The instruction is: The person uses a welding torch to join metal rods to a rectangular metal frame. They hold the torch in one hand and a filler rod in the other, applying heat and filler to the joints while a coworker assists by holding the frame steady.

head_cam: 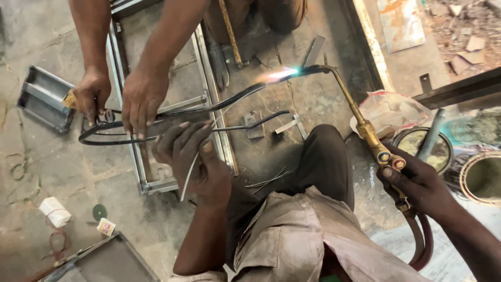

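My right hand (417,183) grips the brass handle of a gas torch (365,128) at the right. Its long neck reaches up and left to a lit flame (279,74). My left hand (190,154) holds a thin metal filler rod (194,162) near the centre, its upper end pointing toward the flame. The flame plays on the tip of a curved black metal bar (219,104). A co-worker's two hands (141,96) press that bar's looped end down from the top left.
A rectangular steel frame (209,78) lies on the concrete floor under the bar. Small metal pieces (254,122) lie beside it. A metal tray (44,96) sits at far left, round tins (482,177) at right, red hoses (422,245) trail from the torch.
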